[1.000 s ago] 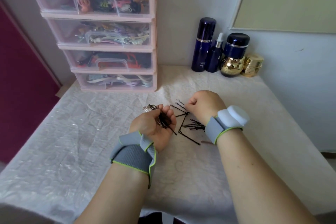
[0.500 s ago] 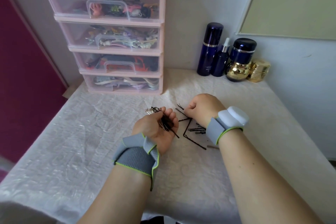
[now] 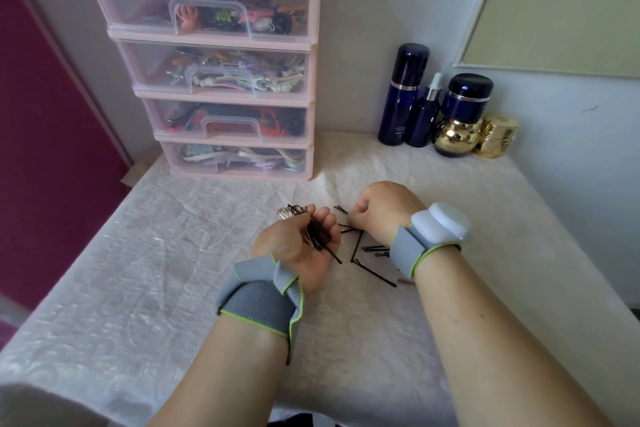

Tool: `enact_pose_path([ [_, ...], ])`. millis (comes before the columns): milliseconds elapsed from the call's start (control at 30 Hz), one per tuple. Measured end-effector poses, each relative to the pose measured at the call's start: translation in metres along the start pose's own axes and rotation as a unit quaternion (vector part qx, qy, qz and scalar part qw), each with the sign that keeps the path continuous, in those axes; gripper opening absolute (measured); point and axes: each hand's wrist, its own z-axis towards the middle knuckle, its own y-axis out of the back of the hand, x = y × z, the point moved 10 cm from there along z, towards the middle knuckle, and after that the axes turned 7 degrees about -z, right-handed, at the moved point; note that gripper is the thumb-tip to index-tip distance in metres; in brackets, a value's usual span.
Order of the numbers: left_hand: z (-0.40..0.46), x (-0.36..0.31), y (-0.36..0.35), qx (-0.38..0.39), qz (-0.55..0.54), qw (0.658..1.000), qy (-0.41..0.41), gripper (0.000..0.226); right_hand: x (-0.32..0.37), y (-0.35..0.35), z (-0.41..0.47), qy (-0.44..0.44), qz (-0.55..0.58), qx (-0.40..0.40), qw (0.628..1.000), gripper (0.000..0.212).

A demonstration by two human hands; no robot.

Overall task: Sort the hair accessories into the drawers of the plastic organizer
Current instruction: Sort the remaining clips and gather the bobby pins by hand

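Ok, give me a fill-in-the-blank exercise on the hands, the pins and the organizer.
1. The left hand grips a bundle of ____.
2. The plastic organizer shows ____ clear drawers, all closed.
3. Loose pins lie on the table under the ____ hand.
4. The gold jars stand to the ____ of the organizer.

Missing words: hairpins; four; right; right

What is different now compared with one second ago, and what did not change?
Little changed. The camera view shifted, so the organizer sits further right and lower in the picture. The right hand stays curled over the loose bobby pins on the table, picking at one. The left hand still holds its bundle of pins. All four drawers remain closed.
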Motion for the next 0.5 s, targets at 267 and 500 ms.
enact_pose_path([
  [267, 0.0, 0.002, -0.004, 0.005, -0.003, 1.0, -0.004, 0.028, 0.008, 0.031, -0.025, 0.047, 0.21, -0.121, 0.969, 0.015],
  [500, -0.002, 0.002, -0.007, 0.03, 0.007, 1.0, 0.001, 0.023, 0.033, 0.025, -0.037, 0.087, 0.166, -0.09, 0.978, 0.026],
])
